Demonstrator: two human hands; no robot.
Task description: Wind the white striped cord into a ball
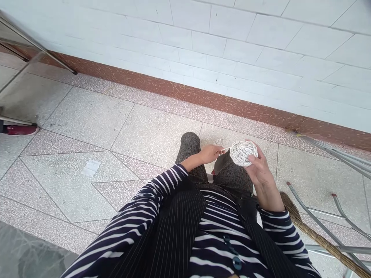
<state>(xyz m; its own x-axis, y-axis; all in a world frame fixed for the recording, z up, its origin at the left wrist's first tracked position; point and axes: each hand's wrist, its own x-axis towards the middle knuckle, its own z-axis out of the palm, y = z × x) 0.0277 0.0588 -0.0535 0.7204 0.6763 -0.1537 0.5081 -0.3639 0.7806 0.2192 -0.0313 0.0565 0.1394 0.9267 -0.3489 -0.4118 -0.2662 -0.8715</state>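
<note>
A round, flat coil of thick white braided cord point(242, 153), flecked with darker strands, is held up over my right knee. My right hand point(261, 173) grips it from the right side, thumb on its face and fingers behind it. From the coil's left edge a short cord end point(226, 149) runs to my left hand point(211, 153), whose fingers are pinched around it. Beyond my knees, a small heap of thin white cord point(221, 140) lies on the floor, partly hidden by my left hand and the coil.
A white scrap of paper point(91, 168) lies on the tiled floor to the left. Metal furniture legs point(58, 61) and another person's red shoe point(21, 130) are at far left. At right are a broom point(324, 243) and a metal-legged frame point(308, 216). A tiled wall point(203, 50) stands ahead.
</note>
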